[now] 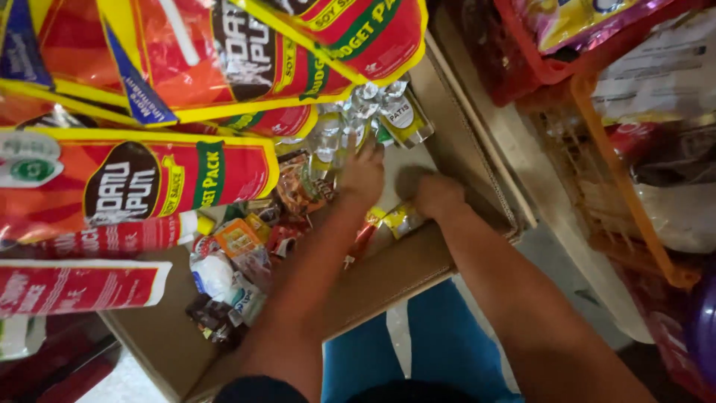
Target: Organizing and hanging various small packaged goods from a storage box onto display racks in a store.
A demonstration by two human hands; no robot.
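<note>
cardboard box (418, 261): left hand (363, 175) touches clear bottles (358, 119); right hand (436, 195) beside, grips unclear.

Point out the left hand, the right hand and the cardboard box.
left hand (363, 175), head view, back of the hand.
right hand (438, 195), head view, back of the hand.
cardboard box (388, 277), head view, near wall.

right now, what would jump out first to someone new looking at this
The big red and yellow sauce pouches hanging across the upper left catch the eye first. Below them, both arms reach into a cardboard box of mixed small packets: the left hand touches a cluster of clear plastic bottles at its far end, the right hand rests beside it. An orange basket stands at right.
</note>
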